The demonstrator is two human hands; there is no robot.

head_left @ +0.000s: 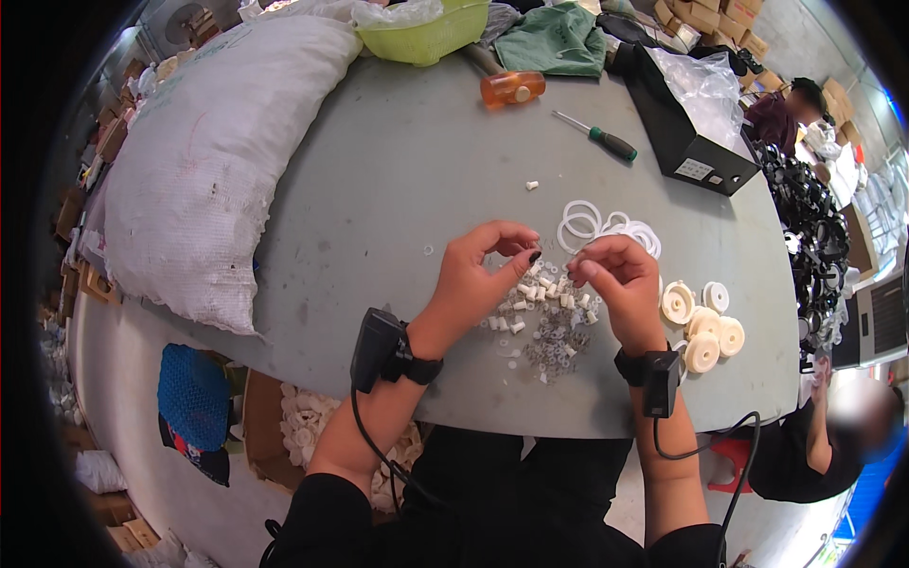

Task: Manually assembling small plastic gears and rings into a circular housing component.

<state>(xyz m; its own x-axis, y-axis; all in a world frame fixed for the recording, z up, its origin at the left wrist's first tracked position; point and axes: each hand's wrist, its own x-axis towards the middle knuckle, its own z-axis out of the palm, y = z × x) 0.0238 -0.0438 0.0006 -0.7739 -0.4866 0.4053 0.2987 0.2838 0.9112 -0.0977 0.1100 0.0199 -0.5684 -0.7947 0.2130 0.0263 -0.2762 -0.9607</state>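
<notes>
A: Hands?
B: Left hand (473,273) over the pile's far side, thumb and forefinger curled close; can't tell whether they pinch anything. Right hand (625,284) opposite, fingertips bunched, a gap between the two hands. Its grip is also too small to read.
A: And the parts?
B: Small white cylinders (540,292) and clear bits (552,354) heaped below and between the hands, on the grey table (398,170). White rings (645,230) lie just beyond the right hand, cream wheels (699,354) to its right.
A: What could go wrong?
B: My judgement: a tiny part could slip from the fingertips and be lost among similar ones. A sleeve or forearm sweep could push clear bits off the near edge. The cable (677,456) hanging from the right wrist unit (661,383) could snag and jog that hand.
A: Any writing?
B: White label (695,169) on the black box (668,118), dark print, left uncopied. Faint greenish marks on the white sack (218,161), not legible. No brand that I can make out.
</notes>
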